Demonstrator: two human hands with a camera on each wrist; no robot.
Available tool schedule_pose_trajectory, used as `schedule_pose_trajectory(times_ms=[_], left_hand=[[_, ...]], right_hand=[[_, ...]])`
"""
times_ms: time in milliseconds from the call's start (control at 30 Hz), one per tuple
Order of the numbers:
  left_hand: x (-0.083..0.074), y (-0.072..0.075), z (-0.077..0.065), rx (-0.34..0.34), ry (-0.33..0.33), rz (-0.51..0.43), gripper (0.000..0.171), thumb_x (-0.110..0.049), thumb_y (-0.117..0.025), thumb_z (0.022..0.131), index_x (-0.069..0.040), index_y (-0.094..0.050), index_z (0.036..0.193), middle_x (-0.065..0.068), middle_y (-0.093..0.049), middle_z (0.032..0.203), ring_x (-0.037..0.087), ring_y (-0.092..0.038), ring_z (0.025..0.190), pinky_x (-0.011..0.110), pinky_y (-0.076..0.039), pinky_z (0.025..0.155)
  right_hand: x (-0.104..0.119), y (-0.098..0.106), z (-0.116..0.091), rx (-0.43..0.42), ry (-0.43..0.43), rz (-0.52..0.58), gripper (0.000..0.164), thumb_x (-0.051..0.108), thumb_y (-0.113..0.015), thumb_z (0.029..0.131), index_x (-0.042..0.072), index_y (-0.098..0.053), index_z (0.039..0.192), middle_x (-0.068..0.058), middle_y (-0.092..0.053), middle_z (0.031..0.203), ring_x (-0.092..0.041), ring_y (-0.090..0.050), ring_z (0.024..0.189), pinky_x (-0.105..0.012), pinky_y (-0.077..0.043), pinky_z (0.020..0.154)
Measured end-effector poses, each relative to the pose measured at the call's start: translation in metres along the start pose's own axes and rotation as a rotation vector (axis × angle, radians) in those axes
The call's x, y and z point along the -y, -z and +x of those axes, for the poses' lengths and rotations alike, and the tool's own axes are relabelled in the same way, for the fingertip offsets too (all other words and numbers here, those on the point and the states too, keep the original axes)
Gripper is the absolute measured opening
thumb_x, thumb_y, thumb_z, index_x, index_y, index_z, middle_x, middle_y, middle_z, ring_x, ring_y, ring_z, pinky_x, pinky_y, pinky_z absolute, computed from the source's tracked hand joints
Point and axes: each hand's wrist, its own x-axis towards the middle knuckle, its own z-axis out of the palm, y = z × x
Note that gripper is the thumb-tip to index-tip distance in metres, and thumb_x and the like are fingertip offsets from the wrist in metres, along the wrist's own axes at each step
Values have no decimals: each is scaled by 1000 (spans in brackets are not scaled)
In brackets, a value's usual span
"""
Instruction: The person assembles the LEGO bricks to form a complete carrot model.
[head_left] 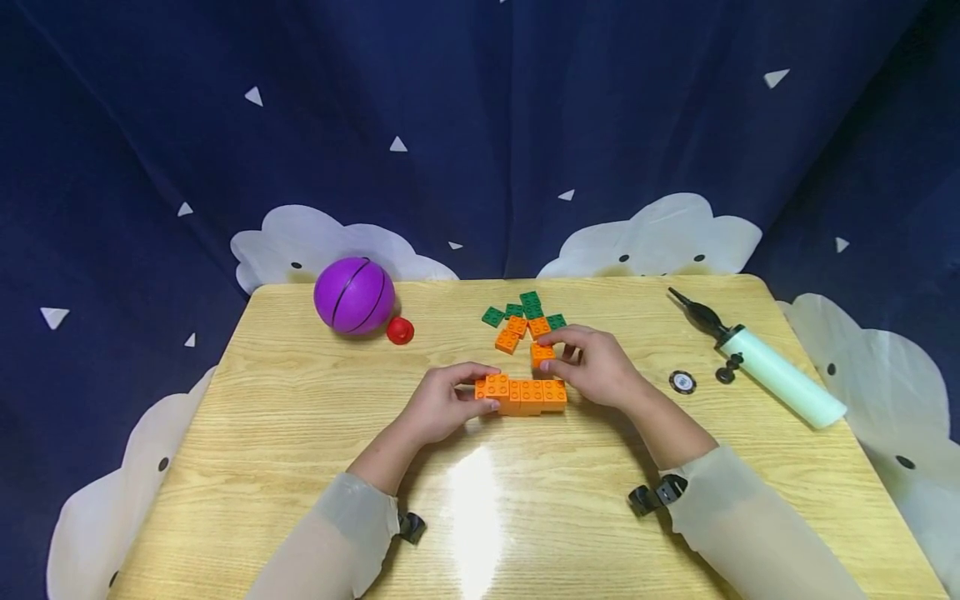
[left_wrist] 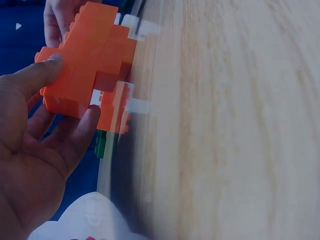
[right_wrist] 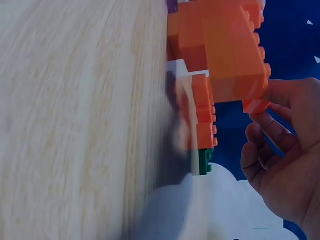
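Note:
An assembled row of orange toy bricks (head_left: 531,398), studs up, has one brick stacked on its left end. My left hand (head_left: 437,406) grips that end between thumb and fingers. The left wrist view shows the stepped underside of the brick row (left_wrist: 82,52) tilted before the palm. Just behind the row's right end, my right hand (head_left: 597,367) pinches a single orange brick (head_left: 542,357) between thumb and fingertips. In the right wrist view this brick (right_wrist: 255,106) is mostly hidden behind the row.
Loose orange bricks (head_left: 507,340) and green bricks (head_left: 530,300) lie beyond the hands. At the back left sit a purple ball (head_left: 354,296) and a small red hat-shaped piece (head_left: 401,331). A poker chip (head_left: 682,382) and a hand pump (head_left: 783,377) lie on the right of the wooden table (head_left: 285,467).

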Motion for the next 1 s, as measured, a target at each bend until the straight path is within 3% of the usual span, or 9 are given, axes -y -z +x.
schedule_pose_trajectory(times_ms=[633,833,1000], left_hand=[[1,0,0,-6,1,26,40,-16,-86,87,-23,-75,124,-2,-72,122,22,-71,106,25,-60,82],[1,0,0,-6,-7,31,40,-16,-87,87,-24,-75,123,-4,-72,122,20,-71,106,25,-60,82],[1,1,0,-2,-7,32,40,-16,-87,86,-25,-75,123,-5,-72,122,19,-71,106,26,-60,83]], right_hand=[[24,-9,-20,-14,95,54,29,27,-82,91,24,-76,119,6,-70,123,-16,-58,89,-32,-52,68],[30,-12,-24,-5,79,53,32,27,-83,91,25,-76,122,5,-69,126,-23,-63,100,-36,-54,75],[31,-15,-25,-10,121,32,33,27,-84,90,23,-76,122,4,-70,125,-24,-63,111,-41,-56,86]])
